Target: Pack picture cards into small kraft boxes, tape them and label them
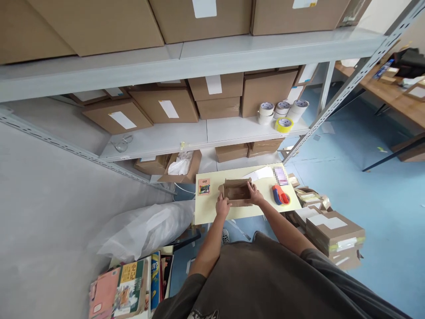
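A small open cardboard box (pixel 237 190) stands on the pale yellow table (pixel 207 215), its inside facing up. At the box's near left corner is my left hand (pixel 222 206), its fingers curled over the edge. My right hand (pixel 254 194) grips the right wall, with fingertips at the far right corner. Left of the box lies a small pink booklet with a picture (pixel 203 187). To the right sits a red and blue tape dispenser (pixel 280 195). White paper sheets (pixel 260 173) lie behind the box.
A metal shelf (pixel 192 66) with several cardboard boxes rises in front. Tape rolls (pixel 283 124) stand on its middle level. Stacked cartons (pixel 335 230) are on the floor at right. A white plastic bag (pixel 142 230) and books (pixel 129 283) are at left.
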A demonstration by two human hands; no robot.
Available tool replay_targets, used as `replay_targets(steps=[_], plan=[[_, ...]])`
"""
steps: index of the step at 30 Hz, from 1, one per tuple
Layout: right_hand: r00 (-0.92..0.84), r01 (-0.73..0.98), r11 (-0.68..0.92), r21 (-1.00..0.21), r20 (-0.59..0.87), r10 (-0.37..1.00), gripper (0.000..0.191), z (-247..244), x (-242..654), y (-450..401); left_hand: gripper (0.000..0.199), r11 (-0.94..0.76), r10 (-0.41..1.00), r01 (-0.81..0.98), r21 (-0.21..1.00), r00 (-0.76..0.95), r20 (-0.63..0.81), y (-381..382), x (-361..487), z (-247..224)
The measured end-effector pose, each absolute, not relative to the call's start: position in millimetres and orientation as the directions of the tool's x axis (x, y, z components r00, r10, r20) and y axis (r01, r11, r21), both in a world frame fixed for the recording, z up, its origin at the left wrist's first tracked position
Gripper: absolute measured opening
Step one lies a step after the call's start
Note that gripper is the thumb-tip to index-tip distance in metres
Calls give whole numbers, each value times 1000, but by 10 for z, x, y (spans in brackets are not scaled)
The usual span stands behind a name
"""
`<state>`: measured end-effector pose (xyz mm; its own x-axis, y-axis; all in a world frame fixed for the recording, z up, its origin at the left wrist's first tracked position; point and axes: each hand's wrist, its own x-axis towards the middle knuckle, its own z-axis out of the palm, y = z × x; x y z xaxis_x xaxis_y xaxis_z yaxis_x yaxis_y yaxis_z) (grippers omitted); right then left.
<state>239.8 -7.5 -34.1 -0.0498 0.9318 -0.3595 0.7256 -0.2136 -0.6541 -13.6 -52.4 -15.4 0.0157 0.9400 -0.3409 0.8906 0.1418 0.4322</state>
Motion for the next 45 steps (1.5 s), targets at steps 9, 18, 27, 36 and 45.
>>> replay_targets(steps=[9,18,27,36,45], plan=[[6,765,-316,-562,-484,875,137,-345,1775,359,15,171,967,887,429,-69,-244,-261,-523,-280],[13,931,-202,-303,-525,851,148,-326,1729,962,12,165,977,854,494,-73,-199,359,-494,-373],[21,897,-234,-375,-492,870,146,-465,2142,1128,23,181,965,831,527,-46,-259,719,-143,-466],[9,925,-163,-343,-409,912,132,-449,2412,1314,67,215,967,840,498,-110,-230,662,91,-425],[-120,816,55,-576,-77,990,76,-302,2593,860,54,154,970,827,541,-232,78,328,-35,-158]])
